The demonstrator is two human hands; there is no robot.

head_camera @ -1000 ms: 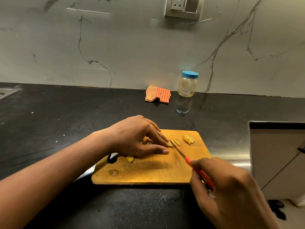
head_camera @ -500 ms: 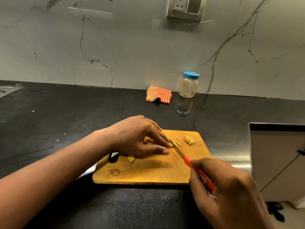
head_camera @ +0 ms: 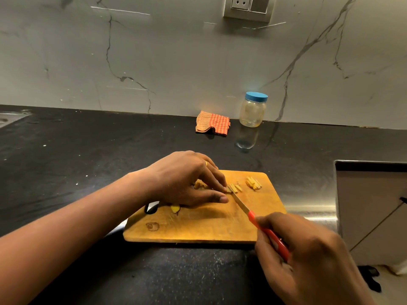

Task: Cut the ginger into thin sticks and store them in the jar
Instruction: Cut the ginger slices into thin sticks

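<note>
Over the last second almost nothing has shifted. My left hand [head_camera: 182, 179] stays arched over the pale yellow knob of ginger [head_camera: 199, 184] on the far half of the rectangular wooden cutting board [head_camera: 198, 227], with its bent fingers pinning the knob down. My right hand [head_camera: 308, 249] stays wrapped round the red handle of the small steel-bladed knife [head_camera: 253, 214], and the tip sits against those fingertips as before. I take this to mean I am mid-stroke in the slicing, not finished with it. A few fresh-cut thin sticks [head_camera: 234, 187] lie just right of the blade, and a little heap of sticks [head_camera: 253, 183] waits near the board's far right corner. A yellow offcut [head_camera: 175, 209] lies beside my thumb, toward the left edge. The clear glass jar with the blue lid [head_camera: 252, 110] stands at the back edge of the black stone countertop [head_camera: 88, 161], against the wall. Its lid is on and it is well apart from the board, so storing has not begun. An orange checked cloth [head_camera: 212, 123] lies just left of it. The near half of the board is bare wood, which leaves room to draw the blade toward me. The counter to the left is open. To the right a pale cabinet side [head_camera: 370, 205] stands near the board's right edge, so my knife elbow has less room there.
</note>
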